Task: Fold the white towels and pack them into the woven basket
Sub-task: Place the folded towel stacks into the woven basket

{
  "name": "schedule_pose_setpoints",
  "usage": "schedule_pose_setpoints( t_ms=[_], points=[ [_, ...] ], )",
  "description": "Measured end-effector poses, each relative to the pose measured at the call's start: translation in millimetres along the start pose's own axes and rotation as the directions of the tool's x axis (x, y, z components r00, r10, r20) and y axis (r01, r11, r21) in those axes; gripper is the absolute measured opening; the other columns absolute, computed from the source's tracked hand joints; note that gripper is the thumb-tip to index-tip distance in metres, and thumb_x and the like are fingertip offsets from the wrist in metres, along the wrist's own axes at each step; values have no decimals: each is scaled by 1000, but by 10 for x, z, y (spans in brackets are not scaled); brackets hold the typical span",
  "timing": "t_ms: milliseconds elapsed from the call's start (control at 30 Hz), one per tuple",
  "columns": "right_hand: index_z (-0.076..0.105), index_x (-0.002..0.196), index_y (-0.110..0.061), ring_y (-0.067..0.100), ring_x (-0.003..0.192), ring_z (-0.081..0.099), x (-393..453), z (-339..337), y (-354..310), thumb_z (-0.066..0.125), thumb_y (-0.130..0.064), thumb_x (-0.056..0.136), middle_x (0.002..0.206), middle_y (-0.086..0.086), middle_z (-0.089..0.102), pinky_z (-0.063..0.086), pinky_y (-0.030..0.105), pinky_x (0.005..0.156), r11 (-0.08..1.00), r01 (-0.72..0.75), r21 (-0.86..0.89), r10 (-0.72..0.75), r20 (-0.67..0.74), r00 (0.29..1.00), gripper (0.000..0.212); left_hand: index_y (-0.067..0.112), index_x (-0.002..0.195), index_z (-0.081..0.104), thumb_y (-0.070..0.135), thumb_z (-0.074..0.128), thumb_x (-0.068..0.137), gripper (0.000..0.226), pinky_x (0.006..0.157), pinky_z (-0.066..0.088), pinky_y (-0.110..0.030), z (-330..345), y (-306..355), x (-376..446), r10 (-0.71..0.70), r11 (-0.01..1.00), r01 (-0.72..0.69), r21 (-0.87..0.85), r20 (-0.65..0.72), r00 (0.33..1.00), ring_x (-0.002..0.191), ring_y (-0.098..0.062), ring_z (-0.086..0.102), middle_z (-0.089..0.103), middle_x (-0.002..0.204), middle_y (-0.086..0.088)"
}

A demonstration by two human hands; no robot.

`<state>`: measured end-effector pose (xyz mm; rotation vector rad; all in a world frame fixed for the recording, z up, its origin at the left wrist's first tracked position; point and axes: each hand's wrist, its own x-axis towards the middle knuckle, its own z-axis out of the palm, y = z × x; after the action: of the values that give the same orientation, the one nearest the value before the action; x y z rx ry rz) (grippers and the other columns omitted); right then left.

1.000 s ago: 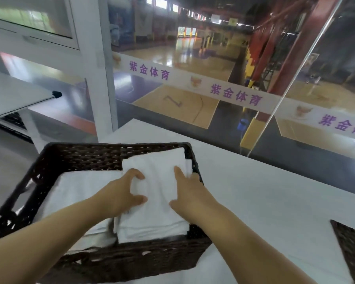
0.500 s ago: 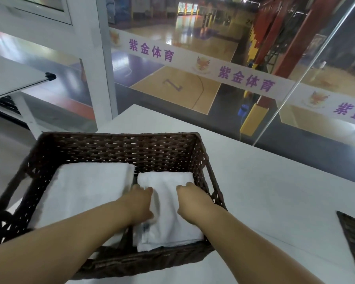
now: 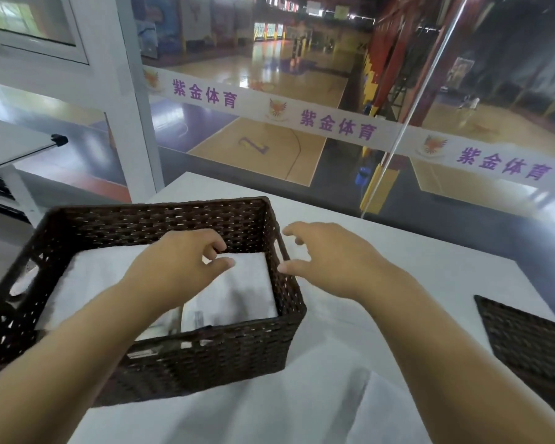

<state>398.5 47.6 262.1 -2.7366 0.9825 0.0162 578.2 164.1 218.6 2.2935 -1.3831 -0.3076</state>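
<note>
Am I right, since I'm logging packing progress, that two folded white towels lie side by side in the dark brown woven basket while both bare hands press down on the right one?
Not quite. The two folded white towels do lie side by side in the dark brown woven basket, but the head view shows neither hand pressing: the left hand hovers open above them and the right hand is outside the basket, over the white table.

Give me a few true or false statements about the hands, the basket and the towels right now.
1. Both hands are holding a towel. False: the left hand and right hand are open and empty.
2. Folded towels lie inside the basket. True.
3. The right hand is inside the basket. False: it hovers outside, past the basket's right wall.
4. A second woven basket sits at the right edge. True.
5. The table is black. False: it is white.
</note>
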Motion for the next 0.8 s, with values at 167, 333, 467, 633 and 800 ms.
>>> schedule_pose_setpoints(
  t_ms=[167, 333, 467, 633, 800],
  points=[
    [37, 138, -37, 13, 117, 51, -757, 17, 474, 57, -52, 88, 134, -10, 51, 46, 35, 95, 992, -112, 65, 115, -38, 993, 56, 40, 92, 57, 49, 58, 84, 13, 71, 49, -25, 164, 577, -552, 77, 984, -86, -154, -59, 995, 79, 7, 56, 59, 86, 25],
    [40, 134, -39, 8, 110, 53, -1524, 468, 1066, 56, -54, 87, 125, -13, 54, 46, 32, 92, 943, -297, 150, 293, 48, 955, 52, 37, 87, 64, 44, 65, 82, 8, 68, 46, -15, 883, 924, -916, 90, 950, -68, -305, 57, 994, 78, 8, 58, 64, 84, 22],
    [43, 131, -37, 9, 106, 56, -2041, 1013, 1530, 57, -53, 87, 121, -12, 57, 47, 31, 91, 865, -475, 161, 447, 180, 876, 49, 35, 87, 64, 43, 65, 82, 10, 70, 52, -24, 1735, 1070, -1110, 86, 955, -5, -296, 259, 962, 78, 2, 61, 66, 87, 17],
    [44, 132, -32, 14, 112, 55, -2445, 1644, 1920, 55, -52, 89, 124, -6, 57, 45, 31, 94, 805, -585, 100, 523, 345, 779, 48, 28, 124, 53, 38, 58, 90, 36, 94, 43, -24, 2705, 1119, -1320, 122, 982, -33, -183, 501, 857, 109, -10, 54, 53, 126, 7],
    [34, 139, -19, 21, 121, 50, -2501, 2187, 2137, 57, -45, 90, 133, 4, 50, 43, 34, 98, 734, -654, 183, 545, 416, 728, 61, 24, 147, 27, 22, 45, 98, 53, 111, 22, -24, 3230, 1085, -1479, 88, 994, -27, -107, 619, 780, 137, -16, 28, 17, 155, 5]
  ],
)
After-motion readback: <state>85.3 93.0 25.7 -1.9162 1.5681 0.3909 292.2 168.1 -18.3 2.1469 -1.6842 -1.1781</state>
